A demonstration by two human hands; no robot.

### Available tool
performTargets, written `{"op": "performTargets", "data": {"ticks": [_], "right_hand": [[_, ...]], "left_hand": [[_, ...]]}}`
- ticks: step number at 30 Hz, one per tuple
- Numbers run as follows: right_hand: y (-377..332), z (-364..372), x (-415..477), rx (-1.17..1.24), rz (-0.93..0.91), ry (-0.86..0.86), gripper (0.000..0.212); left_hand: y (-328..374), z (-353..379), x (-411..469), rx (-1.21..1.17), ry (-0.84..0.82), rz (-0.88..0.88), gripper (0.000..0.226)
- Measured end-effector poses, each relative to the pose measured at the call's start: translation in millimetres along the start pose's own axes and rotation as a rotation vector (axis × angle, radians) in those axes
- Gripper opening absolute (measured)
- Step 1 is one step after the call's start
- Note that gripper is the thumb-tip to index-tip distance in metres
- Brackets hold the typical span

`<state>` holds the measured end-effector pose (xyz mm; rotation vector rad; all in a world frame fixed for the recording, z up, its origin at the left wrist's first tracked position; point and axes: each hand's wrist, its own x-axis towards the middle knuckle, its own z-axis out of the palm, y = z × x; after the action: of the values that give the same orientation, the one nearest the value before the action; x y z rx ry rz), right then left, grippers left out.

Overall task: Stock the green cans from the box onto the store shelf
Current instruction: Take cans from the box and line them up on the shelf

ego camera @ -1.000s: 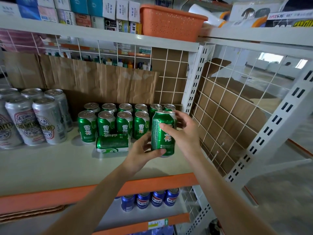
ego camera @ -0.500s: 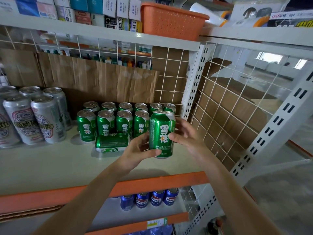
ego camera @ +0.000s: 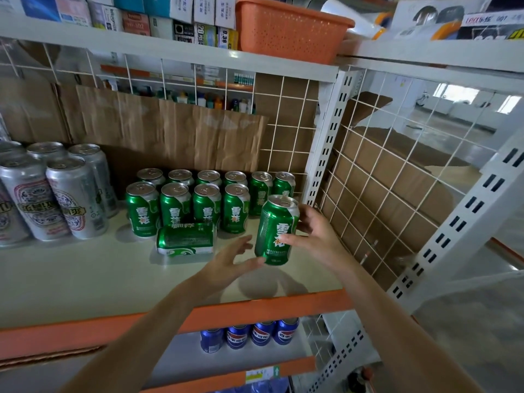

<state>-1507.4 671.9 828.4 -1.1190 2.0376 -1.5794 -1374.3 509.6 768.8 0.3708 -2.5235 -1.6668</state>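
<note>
My right hand (ego camera: 314,236) grips a green can (ego camera: 276,229), holding it upright and slightly tilted just above the white shelf (ego camera: 85,276), right of the stocked cans. My left hand (ego camera: 232,259) is open with fingers spread, its fingertips near or touching the can's lower left edge. Two rows of upright green cans (ego camera: 204,199) stand at the back of the shelf. In front of them one green can (ego camera: 185,241) lies on its side. No box is in view.
Tall silver cans (ego camera: 54,194) stand at the shelf's left. A wire grid panel (ego camera: 382,188) closes the right side, cardboard (ego camera: 170,131) lines the back. Blue cans (ego camera: 249,334) sit on the shelf below. An orange basket (ego camera: 289,29) and small boxes sit above.
The held can has moved right and down toward the shelf. My left hand has let go of it and opened, while my right hand keeps hold.
</note>
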Motion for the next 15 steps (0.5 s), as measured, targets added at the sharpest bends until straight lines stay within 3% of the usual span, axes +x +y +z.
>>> {"op": "performTargets", "data": {"ticks": [3,6,8,15], "right_hand": [[13.6,-6.8,9.0,-0.031,0.047,-0.028,0.058],[31.0,-9.9,18.4,-0.062,0.065,-0.031,0.059],[42.5,-9.2,24.1,-0.062,0.074,-0.02,0.059],[65.0,2.4,47.4,-0.093,0.082,0.015,0.069]], "left_hand": [[-14.0,3.9,-5.2,0.168,-0.026,-0.014,0.089],[-30.3,5.1,-3.6,0.503,-0.013,0.06,0.11],[-34.7,4.6,-2.2,0.701,-0.012,0.075,0.112],[-38.3,2.5,0.4,0.779,-0.019,0.098,0.105]]}}
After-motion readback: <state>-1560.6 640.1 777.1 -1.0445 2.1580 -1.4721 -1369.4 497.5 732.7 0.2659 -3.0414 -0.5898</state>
